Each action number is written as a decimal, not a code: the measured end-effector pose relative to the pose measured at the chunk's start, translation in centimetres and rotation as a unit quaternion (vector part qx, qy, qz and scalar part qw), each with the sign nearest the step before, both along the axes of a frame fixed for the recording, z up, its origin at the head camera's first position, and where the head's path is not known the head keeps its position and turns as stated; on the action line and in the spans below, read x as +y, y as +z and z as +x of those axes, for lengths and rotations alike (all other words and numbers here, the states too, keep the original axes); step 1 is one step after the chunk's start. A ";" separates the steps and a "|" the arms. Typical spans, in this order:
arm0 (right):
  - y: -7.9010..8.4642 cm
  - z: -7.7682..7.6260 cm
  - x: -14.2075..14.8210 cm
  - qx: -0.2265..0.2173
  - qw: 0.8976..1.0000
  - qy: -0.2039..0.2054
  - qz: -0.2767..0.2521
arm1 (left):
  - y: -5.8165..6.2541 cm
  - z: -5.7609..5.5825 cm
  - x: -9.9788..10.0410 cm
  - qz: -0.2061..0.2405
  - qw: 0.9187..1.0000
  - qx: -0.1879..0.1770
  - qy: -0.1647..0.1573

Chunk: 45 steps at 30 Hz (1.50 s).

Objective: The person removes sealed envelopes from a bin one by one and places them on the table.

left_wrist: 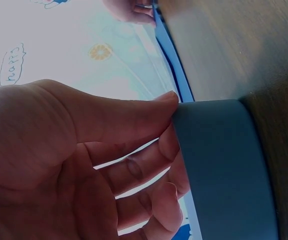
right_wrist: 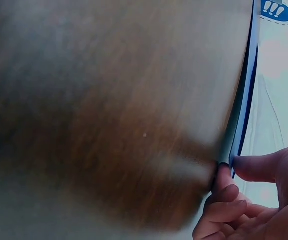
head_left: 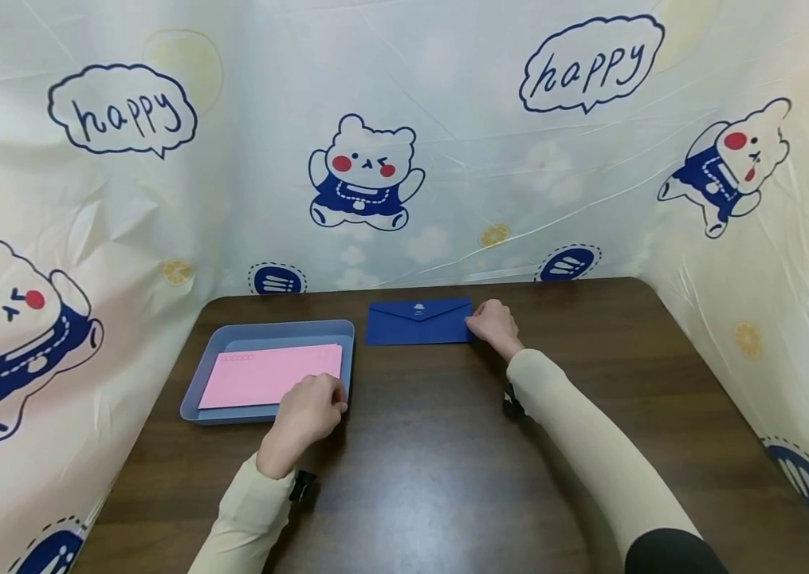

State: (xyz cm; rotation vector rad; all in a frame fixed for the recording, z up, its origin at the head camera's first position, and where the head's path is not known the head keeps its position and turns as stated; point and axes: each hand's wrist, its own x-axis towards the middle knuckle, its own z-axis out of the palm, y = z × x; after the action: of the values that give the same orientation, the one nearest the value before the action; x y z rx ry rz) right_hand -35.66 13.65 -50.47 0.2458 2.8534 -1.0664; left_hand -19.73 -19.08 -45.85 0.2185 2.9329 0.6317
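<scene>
A blue envelope (head_left: 418, 323) lies at the back middle of the table, its pointed flap facing up. My right hand (head_left: 494, 325) pinches its right end; the right wrist view shows the thumb (right_wrist: 256, 167) on one side of the thin envelope edge and the index finger on the other. To the left, a pink envelope (head_left: 261, 379) lies in a shallow blue-grey tray (head_left: 221, 339). My left hand (head_left: 309, 406) holds the tray's right rim near the front corner. In the left wrist view, the thumb (left_wrist: 134, 117) meets the rim and curled fingers pass behind the wall.
Both things rest on a dark brown wooden table (head_left: 447, 462). A pale printed cloth (head_left: 461, 159) with bear figures and "happy" bubbles hangs behind the table and along both sides. Each sleeve carries a dark band near the wrist.
</scene>
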 end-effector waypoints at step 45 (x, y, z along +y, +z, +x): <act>-0.1 -0.3 -0.6 0.028 0.998 0.030 0.055 | 0.1 0.0 0.1 -0.004 1.000 0.005 -0.002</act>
State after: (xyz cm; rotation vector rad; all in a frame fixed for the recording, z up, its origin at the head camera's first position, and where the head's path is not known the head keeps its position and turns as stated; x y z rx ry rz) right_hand -35.99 13.08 -50.58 0.1400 2.9535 -0.9208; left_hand -19.75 -19.02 -45.79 0.2281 2.9442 0.6198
